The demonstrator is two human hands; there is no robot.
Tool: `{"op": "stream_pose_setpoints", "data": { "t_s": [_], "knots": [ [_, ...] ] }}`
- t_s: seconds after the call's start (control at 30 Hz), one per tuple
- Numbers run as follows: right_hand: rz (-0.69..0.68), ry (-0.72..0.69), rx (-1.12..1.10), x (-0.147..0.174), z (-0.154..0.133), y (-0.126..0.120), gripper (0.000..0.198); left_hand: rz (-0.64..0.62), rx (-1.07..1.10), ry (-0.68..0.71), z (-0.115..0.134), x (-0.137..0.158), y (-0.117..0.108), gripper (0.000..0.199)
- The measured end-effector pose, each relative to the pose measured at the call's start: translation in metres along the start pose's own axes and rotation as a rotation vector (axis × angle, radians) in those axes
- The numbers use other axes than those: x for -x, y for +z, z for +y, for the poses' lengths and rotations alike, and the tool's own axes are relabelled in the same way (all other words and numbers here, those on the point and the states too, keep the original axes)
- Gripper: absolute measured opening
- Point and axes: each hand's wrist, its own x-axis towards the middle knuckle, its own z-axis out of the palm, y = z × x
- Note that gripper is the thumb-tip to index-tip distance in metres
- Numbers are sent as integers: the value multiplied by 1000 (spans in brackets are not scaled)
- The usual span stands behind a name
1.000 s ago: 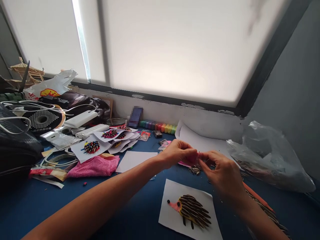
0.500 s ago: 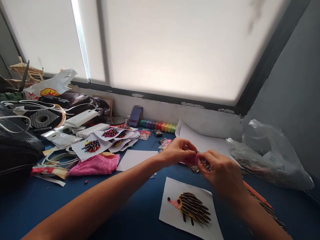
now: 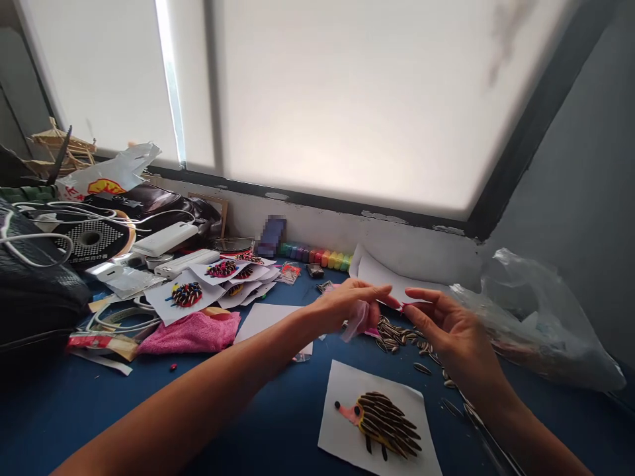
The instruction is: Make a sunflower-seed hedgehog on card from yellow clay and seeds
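My left hand (image 3: 347, 305) pinches a pink clay bit (image 3: 358, 320), blurry. R hand (image 3: 439, 320) half open, fingertips near the left's; can't tell if it grips anything. Sunflower seeds (image 3: 397, 332) lie just under both hands. Seed hedgehog on paper (image 3: 380, 423) nearer me, pink cloth (image 3: 191, 330) off left, plastic bag (image 3: 536, 317) w/ seeds at right.

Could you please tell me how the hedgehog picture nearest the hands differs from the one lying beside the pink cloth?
The near hedgehog has a pink face, a yellowish body and plain dark striped seeds; the far hedgehog looks red with multicoloured bits among its seeds. The near one lies alone on the blue table below the hands; the far one lies by the pink cloth at the edge of an overlapping heap. Both sit on white paper.
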Motion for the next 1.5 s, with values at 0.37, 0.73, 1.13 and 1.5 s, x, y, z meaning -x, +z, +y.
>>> {"op": "stream_pose_setpoints", "data": {
  "t_s": [0.37, 0.73, 1.13, 1.5],
  "knots": [
    [-89, 123, -142, 5, -6, 5, 51, -22, 164, 18, 4, 1, 13, 42],
    [-43, 245, -79, 29, -7, -15, 30, 30, 199, -21, 2, -4, -1, 21],
    [51, 359, -55, 61, -5, -20, 52, -232, 117, -92, -6, 3, 15, 33],
    [137, 198, -23, 72, -5, -16, 41, -273, 63, -61, -13, 4, 23, 32]
  ]
}}
